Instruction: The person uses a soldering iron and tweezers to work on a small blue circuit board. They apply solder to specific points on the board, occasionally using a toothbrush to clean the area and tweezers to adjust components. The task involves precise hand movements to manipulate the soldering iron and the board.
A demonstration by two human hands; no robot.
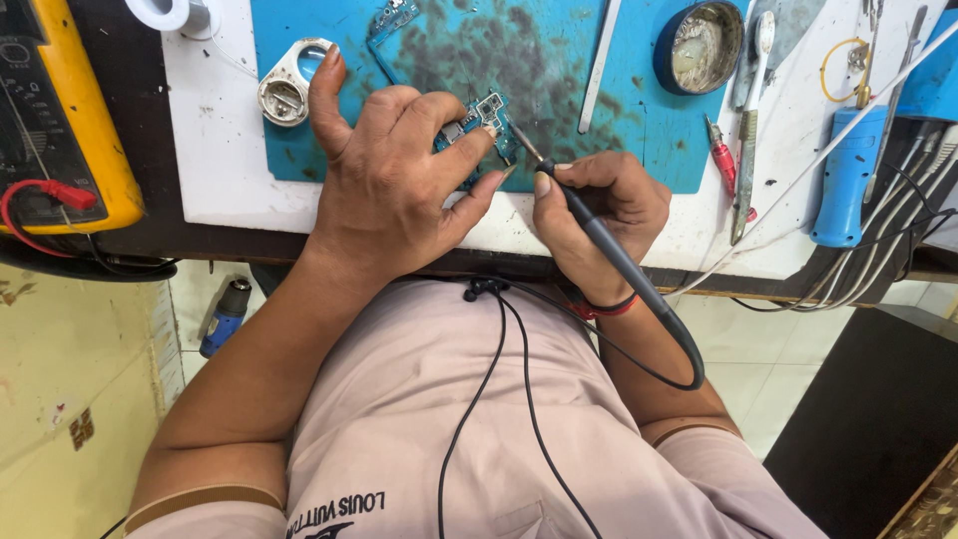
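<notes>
**2 hands on a small circuit board**

Head view: left hand (394, 185) pinches a small blue-green printed circuit board (479, 120) between thumb and fingers, on the stained blue work mat (619, 140). Right hand (599, 215) is closed, pen-style, around a slim black soldering iron (599, 235); its tip touches the board's right edge. A round solder-paste tin (699, 45) sits well apart.

White worktop (230, 190) on dark bench; pale tiled floor (738, 329); yellowish wall (60, 399) at left.
</notes>
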